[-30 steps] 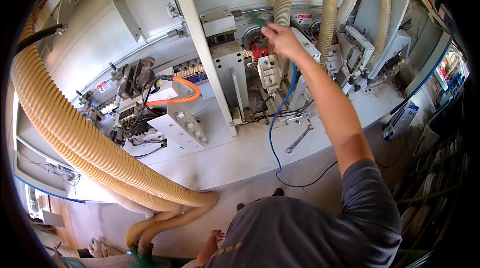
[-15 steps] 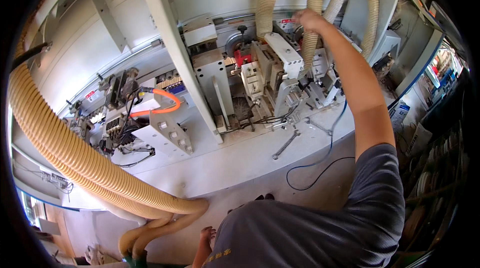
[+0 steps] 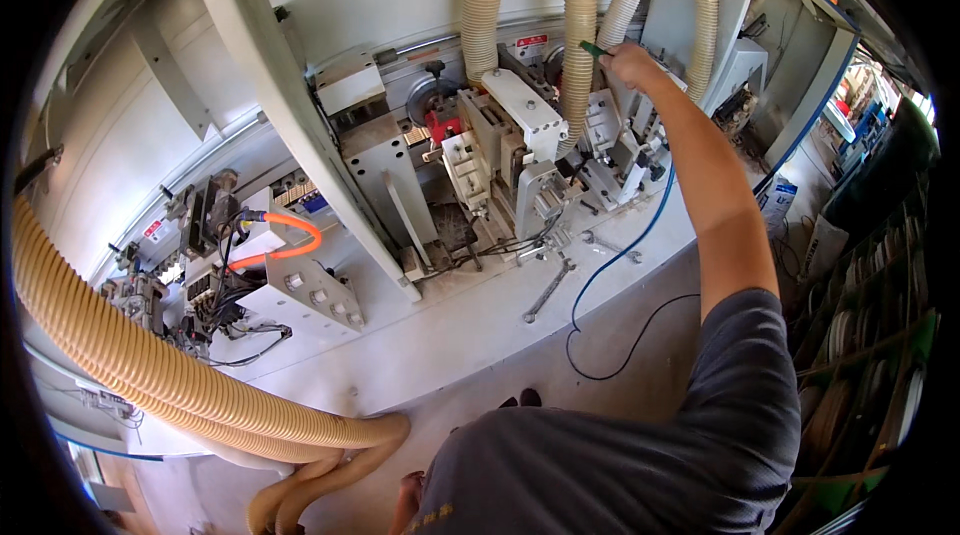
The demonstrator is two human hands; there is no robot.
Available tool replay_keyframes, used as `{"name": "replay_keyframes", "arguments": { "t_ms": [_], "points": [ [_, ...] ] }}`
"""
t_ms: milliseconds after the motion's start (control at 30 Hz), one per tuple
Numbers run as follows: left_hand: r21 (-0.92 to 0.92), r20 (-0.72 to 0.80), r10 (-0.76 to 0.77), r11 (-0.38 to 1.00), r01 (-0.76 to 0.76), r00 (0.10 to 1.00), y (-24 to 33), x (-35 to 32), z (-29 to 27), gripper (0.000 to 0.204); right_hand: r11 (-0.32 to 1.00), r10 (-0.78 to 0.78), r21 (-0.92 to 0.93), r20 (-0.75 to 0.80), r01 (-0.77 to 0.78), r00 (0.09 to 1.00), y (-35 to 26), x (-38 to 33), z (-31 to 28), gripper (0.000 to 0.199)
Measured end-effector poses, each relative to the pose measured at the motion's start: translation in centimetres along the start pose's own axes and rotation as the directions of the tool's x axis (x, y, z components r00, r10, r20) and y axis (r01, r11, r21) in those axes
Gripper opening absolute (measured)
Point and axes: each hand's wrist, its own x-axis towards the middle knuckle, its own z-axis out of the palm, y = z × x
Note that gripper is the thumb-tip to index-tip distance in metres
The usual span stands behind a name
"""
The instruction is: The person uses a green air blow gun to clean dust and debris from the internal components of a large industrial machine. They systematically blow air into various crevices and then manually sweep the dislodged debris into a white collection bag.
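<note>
My right arm reaches far forward over the machine. My right hand (image 3: 632,66) is closed round a slim green tool (image 3: 593,49), whose kind I cannot make out. Its tip points left, in front of a beige ribbed hose (image 3: 579,15). Below and to the left of the hand stands a white machine unit (image 3: 528,105) with metal blocks. A blue air hose (image 3: 612,260) rises toward my right forearm; its upper end is hidden. My left hand (image 3: 409,491) hangs low beside my body, partly covered by my shirt, and its fingers do not show clearly.
Two wrenches, one a combination wrench (image 3: 549,292), lie on the machine's pale ledge (image 3: 420,360). A slanting white post (image 3: 290,105) stands left of centre. Thick beige hoses (image 3: 180,360) sweep across the lower left. An orange hose (image 3: 300,235) loops over another unit. Shelving (image 3: 860,365) stands at right.
The view has shifted, so the machine sits further left in the picture. My right hand remains over the hoses, and the green tool now shows clearly. My left hand is less visible.
</note>
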Motion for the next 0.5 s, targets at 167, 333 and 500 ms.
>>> {"name": "replay_keyframes", "arguments": {
  "t_ms": [167,333,500],
  "points": [
    [-0.032,-0.067,-0.077,0.997,0.075,0.995,3.9,-0.6,0.6,0.027,0.948,-0.09,-0.318,-0.304,-0.012,0.948,6.3,1.2,1.6,0.04],
    [-0.04,0.046,0.026,0.999,-0.025,0.999,6.9,-2.0,0.9,0.027,0.941,0.112,-0.263,-0.349,-0.212,0.93,12.5,-0.5,0.6,0.042],
    [-0.163,0.089,-0.006,0.986,0.021,0.996,3.0,1.7,-0.9,0.025,0.96,0.224,-0.039,-0.494,-0.279,0.84,13.9,-2.8,1.2,0.039]
  ]
}}
